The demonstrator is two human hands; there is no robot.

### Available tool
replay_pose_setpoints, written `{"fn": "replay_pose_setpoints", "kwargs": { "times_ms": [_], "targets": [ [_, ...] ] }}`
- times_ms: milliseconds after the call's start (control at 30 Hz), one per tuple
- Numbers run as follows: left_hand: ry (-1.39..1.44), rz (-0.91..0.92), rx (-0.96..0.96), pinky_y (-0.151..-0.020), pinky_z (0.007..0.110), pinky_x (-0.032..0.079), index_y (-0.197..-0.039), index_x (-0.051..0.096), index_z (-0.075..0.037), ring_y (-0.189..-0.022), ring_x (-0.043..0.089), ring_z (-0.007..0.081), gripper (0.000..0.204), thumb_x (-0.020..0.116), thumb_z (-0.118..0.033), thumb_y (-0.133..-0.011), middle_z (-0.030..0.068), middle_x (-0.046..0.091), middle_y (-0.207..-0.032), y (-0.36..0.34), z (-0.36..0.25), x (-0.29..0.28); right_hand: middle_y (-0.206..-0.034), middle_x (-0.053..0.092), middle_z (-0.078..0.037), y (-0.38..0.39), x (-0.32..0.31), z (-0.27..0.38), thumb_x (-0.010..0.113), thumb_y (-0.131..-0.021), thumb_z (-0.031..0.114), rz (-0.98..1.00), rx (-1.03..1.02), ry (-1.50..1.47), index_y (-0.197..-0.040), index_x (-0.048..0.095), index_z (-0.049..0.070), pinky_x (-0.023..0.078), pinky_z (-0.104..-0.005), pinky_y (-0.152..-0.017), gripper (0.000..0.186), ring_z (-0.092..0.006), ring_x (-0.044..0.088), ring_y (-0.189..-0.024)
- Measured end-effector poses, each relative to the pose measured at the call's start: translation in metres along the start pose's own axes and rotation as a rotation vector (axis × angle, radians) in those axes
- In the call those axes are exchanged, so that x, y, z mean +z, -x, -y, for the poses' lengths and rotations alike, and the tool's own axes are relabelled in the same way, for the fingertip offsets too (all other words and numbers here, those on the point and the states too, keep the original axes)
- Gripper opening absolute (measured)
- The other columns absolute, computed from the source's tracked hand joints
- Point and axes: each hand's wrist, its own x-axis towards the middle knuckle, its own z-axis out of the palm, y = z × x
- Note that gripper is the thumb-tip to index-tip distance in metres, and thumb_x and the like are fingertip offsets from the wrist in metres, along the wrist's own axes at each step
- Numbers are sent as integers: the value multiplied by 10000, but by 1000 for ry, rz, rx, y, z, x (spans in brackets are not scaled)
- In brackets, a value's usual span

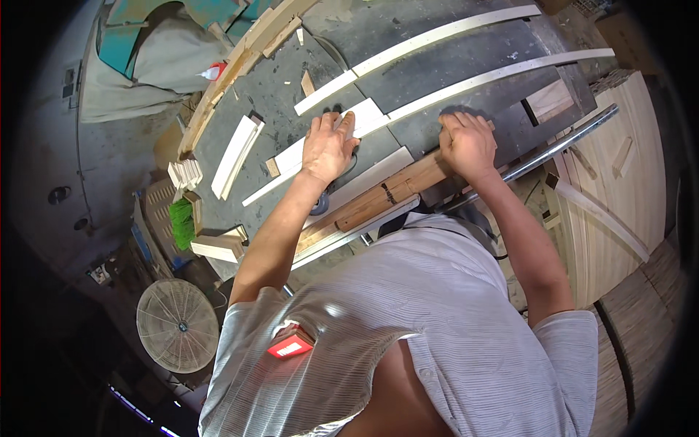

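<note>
My left hand lies palm down, its fingers spread over a short pale wooden board on the dark worktable. A long thin pale strip runs along the board's near edge and off to the right. Farther back is a second long strip, roughly parallel. My right hand is curled over a thick brown wooden bar at the near table edge; wood shows on both sides of it, though the fingertips are partly hidden. A small wood block sits left of my left hand.
Several pale pieces lie at the table's left, by a wooden edge rail. A metal pipe runs along the right near side. Stacked boards stand at the right. A round fan and a green brush are at lower left.
</note>
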Motion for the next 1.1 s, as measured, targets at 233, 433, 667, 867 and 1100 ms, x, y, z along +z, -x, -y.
{"fn": "replay_pose_setpoints", "kwargs": {
  "times_ms": [233, 433, 667, 867, 1100],
  "targets": [
    [8, 34, 0, -1060, 473, 521, -1468, 641, -91, -1224, 584, 381, 576, 783, -277, -942, 172, 620, -1372, -2, 1, 0, -973, 747, -76, 7, 5, -5, 685, -864, 133, 44, 26, 15, -1021, 768, 105, 511, -411, -857, 179, -283, 707, -940],
    [5, -17, 30, -1047, 469, 536, -1454, 655, -86, -1203, 595, 392, 582, 808, -250, -917, 184, 631, -1349, -1, 3, 4, -915, 738, -82, 9, 10, -6, 669, -854, 140, -54, -24, 11, -956, 768, 112, 507, -412, -833, 145, -278, 707, -882],
    [11, -25, 6, -1100, 446, 502, -1482, 648, -95, -1245, 578, 383, 603, 817, -251, -924, 168, 627, -1374, 1, 2, 9, -923, 741, -78, 11, 13, -8, 665, -859, 151, -53, -19, 15, -963, 770, 116, 510, -419, -846, 152, -276, 711, -903],
    [-9, -21, 0, -1112, 440, 497, -1487, 653, -116, -1263, 571, 375, 592, 802, -274, -935, 162, 616, -1403, 3, 5, 11, -955, 753, -80, 13, 15, -6, 653, -869, 167, -38, -2, 21, -970, 771, 124, 511, -422, -870, 161, -277, 717, -934],
    [-22, -12, -13, -1127, 425, 486, -1510, 642, -143, -1300, 556, 357, 598, 790, -309, -955, 145, 614, -1409, 1, 5, 10, -1015, 758, -78, 13, 13, -7, 648, -893, 163, 25, 6, 31, -1010, 754, 114, 506, -431, -932, 165, -286, 712, -1000]
  ]
}}
